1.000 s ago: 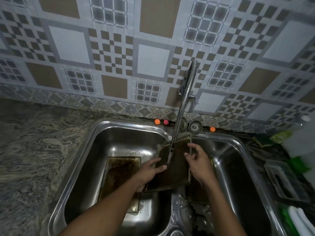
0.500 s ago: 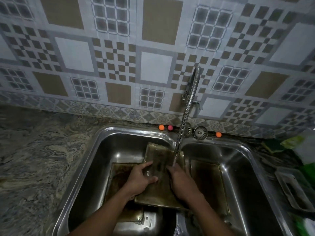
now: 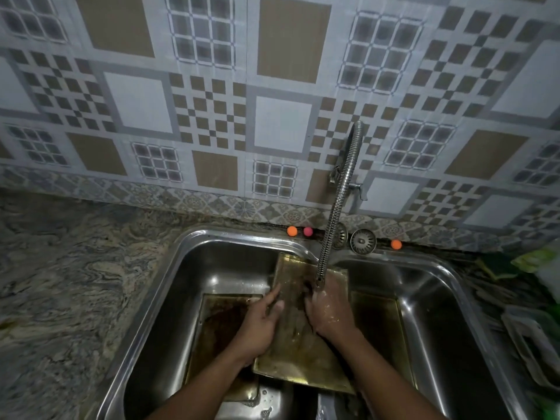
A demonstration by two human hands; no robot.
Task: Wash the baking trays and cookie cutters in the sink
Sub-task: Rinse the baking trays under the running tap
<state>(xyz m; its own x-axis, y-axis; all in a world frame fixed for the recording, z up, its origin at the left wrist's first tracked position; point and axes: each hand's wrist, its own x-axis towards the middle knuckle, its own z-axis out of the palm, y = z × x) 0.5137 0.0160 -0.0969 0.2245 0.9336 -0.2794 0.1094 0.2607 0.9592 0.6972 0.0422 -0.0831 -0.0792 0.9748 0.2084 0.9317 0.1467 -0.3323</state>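
1. The left hand (image 3: 257,325) pinches the left edge of the baking tray (image 3: 303,356), thumb on top. The right hand (image 3: 330,316) lies palm-down on its face; its fingers are too blurred to tell their curl.
2. At frame centre the tray leans across the sink (image 3: 169,286) divider. It looks stiff, thin, light and probably slippery, so grip it by the rims.
3. The tap hose (image 3: 336,207) crowds the right hand. A left-bowl tray (image 3: 224,325) and a right-bowl tray (image 3: 378,328) lie beneath.
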